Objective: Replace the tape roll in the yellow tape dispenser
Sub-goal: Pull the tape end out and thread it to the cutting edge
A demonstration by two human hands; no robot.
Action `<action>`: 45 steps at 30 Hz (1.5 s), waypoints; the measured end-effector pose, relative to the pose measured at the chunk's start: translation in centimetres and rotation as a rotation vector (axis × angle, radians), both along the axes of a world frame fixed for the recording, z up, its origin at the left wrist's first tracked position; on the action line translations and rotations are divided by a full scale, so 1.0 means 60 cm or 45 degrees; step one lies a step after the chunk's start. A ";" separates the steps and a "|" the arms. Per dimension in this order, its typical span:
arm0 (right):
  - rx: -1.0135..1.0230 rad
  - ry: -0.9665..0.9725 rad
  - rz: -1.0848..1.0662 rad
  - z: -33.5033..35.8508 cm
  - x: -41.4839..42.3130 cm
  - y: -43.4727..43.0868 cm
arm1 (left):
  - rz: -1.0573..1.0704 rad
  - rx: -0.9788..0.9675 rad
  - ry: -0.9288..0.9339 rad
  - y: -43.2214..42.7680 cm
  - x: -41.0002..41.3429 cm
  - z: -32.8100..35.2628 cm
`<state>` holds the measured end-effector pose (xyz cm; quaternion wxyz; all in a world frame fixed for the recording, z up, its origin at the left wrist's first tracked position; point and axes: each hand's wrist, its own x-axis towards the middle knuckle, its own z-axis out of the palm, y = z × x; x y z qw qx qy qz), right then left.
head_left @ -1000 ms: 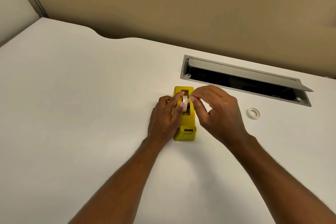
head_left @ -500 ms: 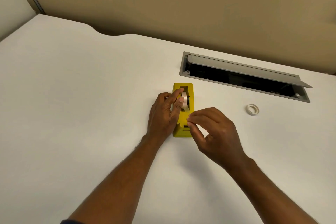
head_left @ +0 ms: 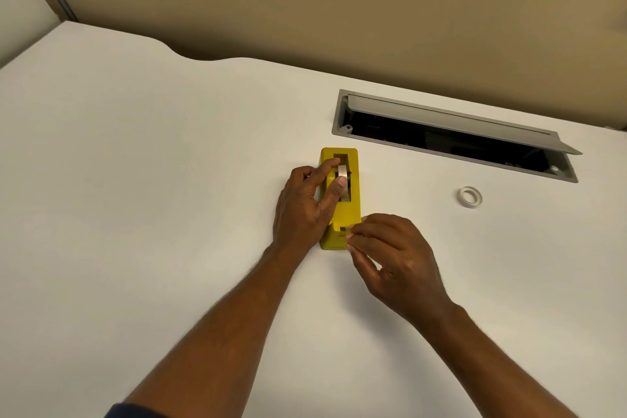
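The yellow tape dispenser (head_left: 353, 159) stands on the white desk (head_left: 142, 187), its cutter end toward me. A white tape roll (head_left: 343, 173) sits in its slot. My left hand (head_left: 305, 204) grips the dispenser's left side, with thumb and forefinger resting on the roll. My right hand (head_left: 390, 261) is at the cutter end, its thumb and forefinger pinched on the free end of the tape. The stretched strip itself is hard to make out. A second small tape ring (head_left: 471, 196) lies flat on the desk to the right.
An open grey cable tray (head_left: 339, 122) with a raised lid is set into the desk behind the dispenser. A tan partition wall (head_left: 305, 3) runs along the desk's curved far edge.
My right hand has drawn the tape end from above the roll down to the cutter end, toward me. The left hand has stayed on the dispenser and roll.
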<state>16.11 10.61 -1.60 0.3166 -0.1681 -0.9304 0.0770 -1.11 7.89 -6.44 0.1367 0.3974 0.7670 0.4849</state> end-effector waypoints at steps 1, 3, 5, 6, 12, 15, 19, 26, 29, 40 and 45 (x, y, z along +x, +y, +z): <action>0.009 -0.012 0.003 -0.002 0.000 0.000 | 0.003 0.001 0.006 0.000 0.000 -0.001; 0.016 -0.025 0.000 -0.005 0.000 0.000 | 0.009 0.009 0.016 0.000 0.000 -0.002; 0.021 -0.028 -0.003 -0.006 -0.001 0.000 | 0.009 0.013 0.020 0.000 0.000 -0.004; 0.028 -0.030 -0.001 -0.006 0.000 0.000 | 0.010 0.011 0.019 0.001 0.000 -0.005; 0.079 -0.084 0.019 -0.012 0.003 0.001 | 0.009 0.009 0.026 0.002 0.000 -0.007; 0.087 -0.099 0.022 -0.015 0.004 0.001 | 0.006 0.000 0.029 0.002 0.000 -0.006; 0.122 -0.129 0.023 -0.017 0.004 0.004 | 0.009 0.011 0.038 0.002 0.001 -0.006; 0.121 -0.159 -0.042 -0.017 -0.004 -0.008 | 0.007 0.011 0.051 0.000 0.001 -0.007; 0.097 -0.197 -0.084 -0.025 -0.001 -0.016 | 0.007 0.007 0.057 0.001 0.001 -0.007; -0.002 -0.286 -0.095 -0.008 -0.003 -0.022 | 0.007 0.000 0.050 0.001 0.001 -0.006; -0.047 -0.303 -0.078 -0.007 0.001 -0.023 | -0.004 0.015 0.054 0.002 0.000 -0.011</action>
